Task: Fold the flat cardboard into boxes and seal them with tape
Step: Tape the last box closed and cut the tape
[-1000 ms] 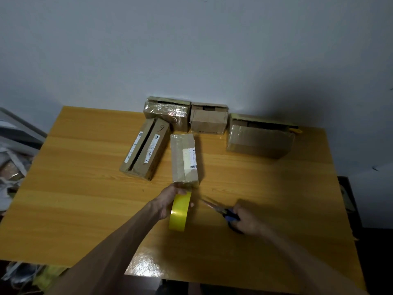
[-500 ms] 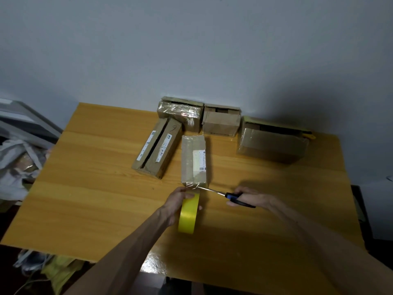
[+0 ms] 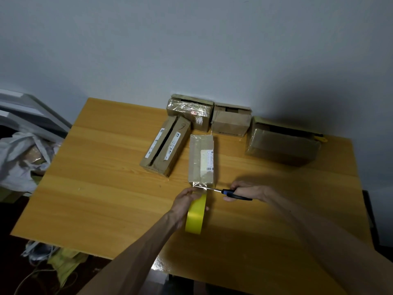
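Table [image 3: 106, 167], left fingers [image 3: 188, 193] still gripping tape roll [image 3: 195, 216], right fingers [image 3: 234, 186] holding scissors [image 3: 226, 191], blades now at box [image 3: 202, 160].

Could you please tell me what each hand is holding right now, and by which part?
The left hand grips the yellow tape roll at its top; the right hand holds the scissors by their handles.
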